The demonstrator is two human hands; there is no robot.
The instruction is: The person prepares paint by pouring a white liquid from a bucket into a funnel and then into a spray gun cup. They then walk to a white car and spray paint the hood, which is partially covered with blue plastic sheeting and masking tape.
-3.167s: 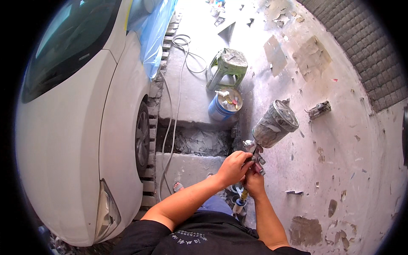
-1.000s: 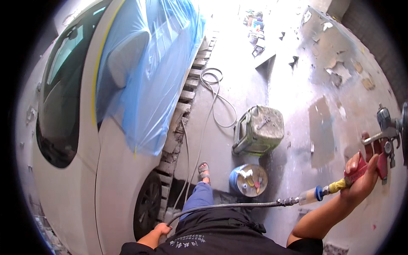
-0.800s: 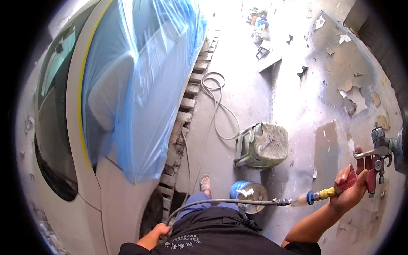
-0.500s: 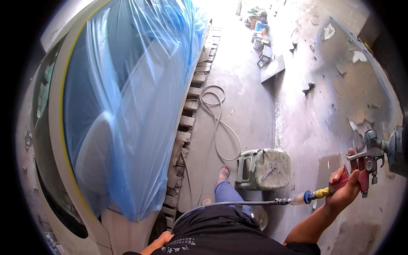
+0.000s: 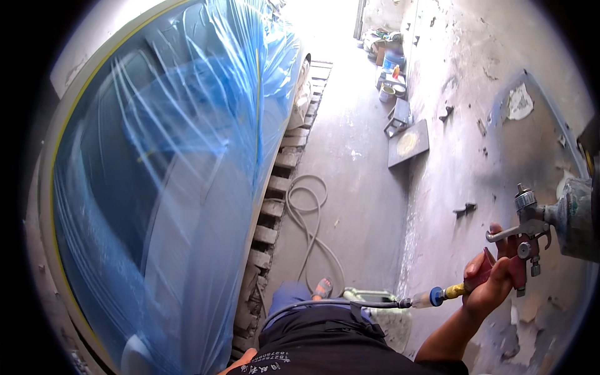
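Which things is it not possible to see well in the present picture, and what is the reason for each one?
All in the head view:
Left hand: mostly cut off by the lower edge; its grip cannot be told.
Spray gun's cup: its far end is lost at the dark right rim.
Stool: partly hidden by the hose and black shirt.
Far containers: too small to tell their contents.

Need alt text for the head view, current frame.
A person's right hand grips a red-handled spray gun attached to a gray hose. Blue plastic sheeting drapes a car at left; hose loops lie on the floor.
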